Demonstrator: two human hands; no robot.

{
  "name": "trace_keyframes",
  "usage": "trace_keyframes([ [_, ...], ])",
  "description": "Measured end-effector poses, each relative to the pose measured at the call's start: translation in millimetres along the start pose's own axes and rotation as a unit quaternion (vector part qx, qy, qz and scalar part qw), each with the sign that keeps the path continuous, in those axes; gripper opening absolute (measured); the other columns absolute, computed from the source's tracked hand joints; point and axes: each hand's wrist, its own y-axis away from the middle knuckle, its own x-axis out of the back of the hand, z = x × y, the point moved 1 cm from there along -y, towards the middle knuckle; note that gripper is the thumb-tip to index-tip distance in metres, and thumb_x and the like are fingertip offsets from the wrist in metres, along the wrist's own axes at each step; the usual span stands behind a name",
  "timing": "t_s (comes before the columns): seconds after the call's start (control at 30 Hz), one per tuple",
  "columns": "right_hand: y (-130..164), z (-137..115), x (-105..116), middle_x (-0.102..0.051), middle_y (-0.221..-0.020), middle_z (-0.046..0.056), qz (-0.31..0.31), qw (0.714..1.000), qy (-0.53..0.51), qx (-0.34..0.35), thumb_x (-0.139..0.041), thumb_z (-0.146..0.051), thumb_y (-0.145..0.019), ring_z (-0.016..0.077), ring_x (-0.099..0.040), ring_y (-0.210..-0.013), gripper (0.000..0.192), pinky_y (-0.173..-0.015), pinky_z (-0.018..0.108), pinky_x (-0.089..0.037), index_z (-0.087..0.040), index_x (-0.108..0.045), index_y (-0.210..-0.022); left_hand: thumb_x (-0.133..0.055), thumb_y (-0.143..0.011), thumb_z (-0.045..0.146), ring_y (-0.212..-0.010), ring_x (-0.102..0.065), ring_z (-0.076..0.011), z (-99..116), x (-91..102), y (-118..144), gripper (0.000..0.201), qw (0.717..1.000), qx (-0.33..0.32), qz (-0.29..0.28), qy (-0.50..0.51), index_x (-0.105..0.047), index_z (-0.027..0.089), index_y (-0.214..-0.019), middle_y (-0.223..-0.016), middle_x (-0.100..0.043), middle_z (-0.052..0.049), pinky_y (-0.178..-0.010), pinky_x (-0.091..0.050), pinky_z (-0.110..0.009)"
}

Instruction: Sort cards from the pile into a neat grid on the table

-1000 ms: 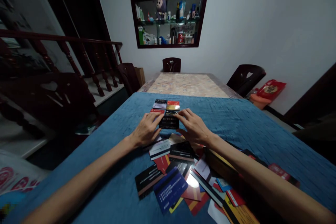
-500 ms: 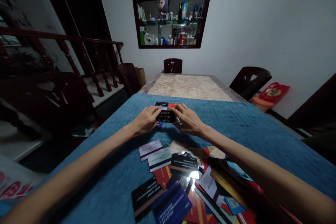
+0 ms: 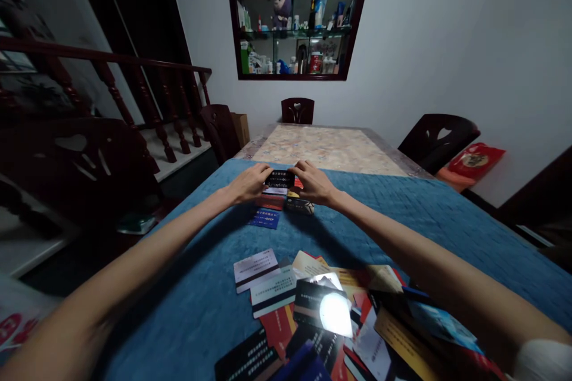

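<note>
A black card (image 3: pixel 280 178) with pale print is held upright or tilted between both hands. My left hand (image 3: pixel 250 183) pinches its left edge and my right hand (image 3: pixel 313 182) its right edge. Below and behind it lie sorted-looking cards: a blue card (image 3: pixel 265 218), a red card (image 3: pixel 269 201) and a dark card with a pale pattern (image 3: pixel 300 206). Closer to me spreads a loose heap of many cards, with a white card (image 3: pixel 256 270) at its left and a shiny black card (image 3: pixel 308 303) that reflects a bright light.
A blue cloth (image 3: pixel 187 274) covers the near part of the table, with a patterned tabletop (image 3: pixel 322 146) beyond. Chairs stand around it, one dark chair (image 3: pixel 438 140) at the right. A red bag (image 3: pixel 476 158) sits beside that chair. A wall cabinet (image 3: pixel 297 18) holds bottles and a plush toy.
Both hands have moved farther away across the cloth with the black card. The blue, red and dark cards beneath now show more fully. The view has shifted slightly.
</note>
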Motion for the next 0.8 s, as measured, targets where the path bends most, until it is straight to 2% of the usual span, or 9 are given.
trace_keyframes([
  [0.23, -25.4, 18.5, -25.7, -0.058, -0.118, 0.012, -0.013, 0.999, -0.023, -0.034, -0.067, -0.025, -0.083, 0.0264, -0.048, -0.110, 0.045, -0.090, 0.035, -0.043, -0.018, -0.060, -0.127, -0.061, -0.077, 0.012, -0.112, -0.058, -0.0263, -27.9, -25.0, -20.8, 0.039, 0.997, 0.057, -0.033, 0.028, -0.059, 0.015, -0.116, -0.117, -0.059, -0.011, -0.096, -0.050, -0.037],
  [0.4, -39.3, 25.1, -40.3, -0.059, -0.122, 0.013, -0.053, 0.995, -0.039, -0.069, -0.064, -0.024, -0.086, 0.0277, -0.048, -0.112, 0.043, -0.093, 0.036, -0.042, -0.018, -0.062, -0.128, -0.058, -0.076, 0.011, -0.109, -0.060, -0.0250, -42.7, -36.5, -32.9, 0.039, 0.993, 0.080, -0.070, 0.050, -0.062, 0.015, -0.115, -0.116, -0.061, -0.010, -0.093, -0.050, -0.033],
  [0.57, -48.1, 30.5, -54.6, -0.059, -0.125, 0.013, -0.092, 0.990, -0.028, -0.102, -0.061, -0.026, -0.087, 0.0278, -0.048, -0.114, 0.043, -0.091, 0.033, -0.041, -0.020, -0.063, -0.129, -0.055, -0.072, 0.009, -0.104, -0.062, -0.0249, -52.7, -48.1, -45.5, 0.039, 0.989, 0.097, -0.094, 0.058, -0.066, 0.014, -0.109, -0.111, -0.065, -0.010, -0.090, -0.050, -0.030],
  [0.8, -58.5, 42.6, -76.4, -0.062, -0.125, 0.012, -0.122, 0.986, -0.014, -0.114, -0.057, -0.029, -0.089, 0.0290, -0.049, -0.115, 0.043, -0.090, 0.033, -0.041, -0.022, -0.062, -0.131, -0.056, -0.071, 0.010, -0.100, -0.063, -0.0249, -61.0, -63.7, -58.3, 0.036, 0.983, 0.107, -0.138, 0.048, -0.069, 0.011, -0.104, -0.109, -0.067, -0.011, -0.085, -0.049, -0.027],
])
